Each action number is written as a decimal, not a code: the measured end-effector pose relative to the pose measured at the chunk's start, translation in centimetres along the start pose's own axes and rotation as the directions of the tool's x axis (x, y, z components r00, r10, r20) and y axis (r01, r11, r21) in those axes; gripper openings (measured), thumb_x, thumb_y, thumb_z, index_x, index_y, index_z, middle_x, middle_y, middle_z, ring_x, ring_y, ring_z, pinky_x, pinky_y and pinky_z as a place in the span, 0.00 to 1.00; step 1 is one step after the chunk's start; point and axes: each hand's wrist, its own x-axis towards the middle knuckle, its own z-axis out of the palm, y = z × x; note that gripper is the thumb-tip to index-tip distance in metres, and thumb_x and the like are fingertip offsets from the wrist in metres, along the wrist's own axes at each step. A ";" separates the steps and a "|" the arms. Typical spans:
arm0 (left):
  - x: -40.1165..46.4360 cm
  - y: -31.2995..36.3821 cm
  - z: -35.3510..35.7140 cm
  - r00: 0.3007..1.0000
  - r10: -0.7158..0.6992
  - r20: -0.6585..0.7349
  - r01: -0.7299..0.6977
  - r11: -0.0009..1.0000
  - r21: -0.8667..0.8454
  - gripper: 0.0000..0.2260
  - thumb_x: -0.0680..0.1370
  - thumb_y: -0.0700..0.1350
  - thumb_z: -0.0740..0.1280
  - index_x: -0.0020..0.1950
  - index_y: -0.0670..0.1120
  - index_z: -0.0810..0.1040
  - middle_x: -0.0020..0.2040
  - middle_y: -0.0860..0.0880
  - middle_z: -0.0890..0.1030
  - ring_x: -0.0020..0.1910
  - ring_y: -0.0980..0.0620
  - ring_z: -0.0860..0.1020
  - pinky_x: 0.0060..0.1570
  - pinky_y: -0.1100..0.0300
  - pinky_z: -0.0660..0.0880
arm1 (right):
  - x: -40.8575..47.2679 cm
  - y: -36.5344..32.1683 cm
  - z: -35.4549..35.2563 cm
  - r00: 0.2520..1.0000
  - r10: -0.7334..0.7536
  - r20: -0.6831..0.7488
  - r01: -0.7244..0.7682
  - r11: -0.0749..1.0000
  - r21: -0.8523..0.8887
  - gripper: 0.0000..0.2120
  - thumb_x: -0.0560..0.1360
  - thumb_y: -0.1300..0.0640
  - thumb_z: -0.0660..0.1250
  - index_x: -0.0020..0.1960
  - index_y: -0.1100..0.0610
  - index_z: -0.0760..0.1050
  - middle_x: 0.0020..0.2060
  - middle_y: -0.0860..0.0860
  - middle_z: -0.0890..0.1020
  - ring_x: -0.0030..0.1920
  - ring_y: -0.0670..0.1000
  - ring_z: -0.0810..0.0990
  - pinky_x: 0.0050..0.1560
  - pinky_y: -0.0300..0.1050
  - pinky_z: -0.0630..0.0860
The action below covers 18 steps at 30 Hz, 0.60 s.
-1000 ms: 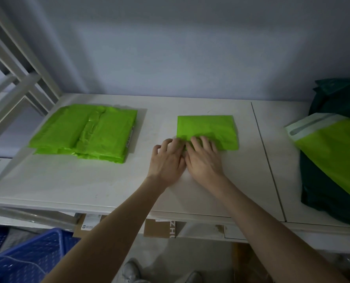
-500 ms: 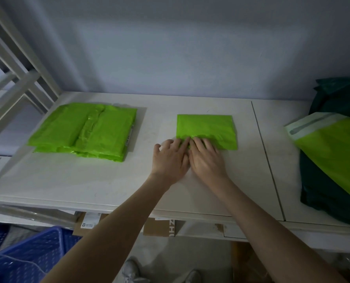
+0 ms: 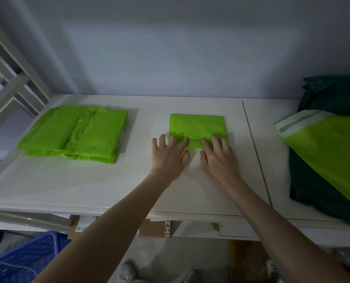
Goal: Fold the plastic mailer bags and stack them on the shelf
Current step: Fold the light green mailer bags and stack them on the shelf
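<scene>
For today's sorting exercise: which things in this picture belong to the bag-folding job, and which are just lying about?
Part of the job:
folded green mailer, pressed by left hand and right hand
stack of folded mailers
unfolded mailer
white shelf

Just lying about:
blue crate
cardboard box
dark green bags

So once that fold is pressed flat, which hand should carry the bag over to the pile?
Probably the left hand: it lies on the side of the folded bag that faces the pile, with bare shelf between. The right hand would have to cross over it.
</scene>
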 end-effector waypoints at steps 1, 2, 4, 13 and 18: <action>0.0 0.1 -0.1 1.000 0.001 0.000 -0.001 1.000 0.008 0.22 0.82 0.55 0.45 0.76 0.57 0.54 0.72 0.47 0.63 0.72 0.42 0.57 0.68 0.45 0.54 | -0.1 -0.1 -0.2 1.000 0.022 0.020 -0.022 1.000 -0.002 0.20 0.73 0.51 0.56 0.57 0.58 0.79 0.50 0.57 0.80 0.47 0.58 0.78 0.40 0.46 0.75; 0.1 0.1 -0.2 1.000 0.014 -0.009 -0.014 1.000 0.017 0.22 0.82 0.55 0.45 0.76 0.56 0.55 0.72 0.48 0.62 0.73 0.44 0.55 0.68 0.45 0.53 | -0.2 -0.2 -0.3 0.999 0.032 0.033 -0.032 0.999 -0.001 0.20 0.73 0.50 0.55 0.57 0.57 0.79 0.49 0.56 0.79 0.47 0.59 0.77 0.39 0.46 0.75; 0.2 0.3 -0.4 0.998 0.053 -0.046 -0.051 0.998 0.036 0.23 0.81 0.54 0.43 0.74 0.52 0.60 0.71 0.49 0.63 0.73 0.46 0.55 0.67 0.46 0.52 | -0.2 0.0 -0.5 0.999 0.024 0.039 -0.024 1.000 0.004 0.20 0.74 0.50 0.55 0.58 0.56 0.79 0.48 0.55 0.79 0.45 0.58 0.77 0.40 0.47 0.74; 0.3 2.9 -0.4 0.998 0.056 -0.004 -0.056 0.998 -0.031 0.23 0.81 0.56 0.47 0.74 0.49 0.58 0.70 0.43 0.66 0.65 0.44 0.69 0.63 0.51 0.62 | 0.1 0.8 -0.9 0.996 0.045 0.074 -0.051 0.995 0.081 0.20 0.72 0.51 0.55 0.52 0.61 0.80 0.42 0.53 0.81 0.41 0.56 0.80 0.37 0.45 0.76; 0.5 3.2 -0.3 0.999 0.050 -0.005 -0.050 0.999 -0.016 0.22 0.81 0.56 0.47 0.75 0.53 0.56 0.68 0.42 0.67 0.61 0.43 0.71 0.59 0.51 0.64 | -0.3 1.4 -1.0 0.993 0.042 0.114 -0.049 0.997 0.056 0.20 0.71 0.52 0.54 0.52 0.60 0.80 0.45 0.52 0.81 0.43 0.55 0.80 0.36 0.44 0.76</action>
